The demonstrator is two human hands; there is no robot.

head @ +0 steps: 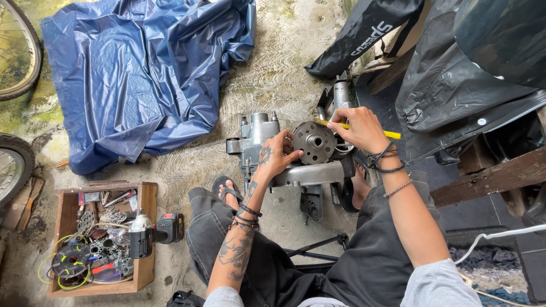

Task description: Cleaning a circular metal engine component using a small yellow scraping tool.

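A grey metal engine block [267, 150] lies on the concrete floor between my feet. A round toothed metal disc [313, 142] sits on its side. My left hand [277, 154] rests on the engine casing, fingertips touching the disc's left edge. My right hand [359, 128] grips a yellow-handled tool [390, 135] that points left across the top of the disc. Both wrists carry dark bracelets.
A wooden box [145, 227] of tools, sockets and wire stands at the lower left, with a cordless drill [153, 232] lying across its edge. A blue tarp [142, 68] covers the floor behind. Bicycle wheels [14, 165] are at the left, black plastic sheeting [455, 79] and wooden beams at the right.
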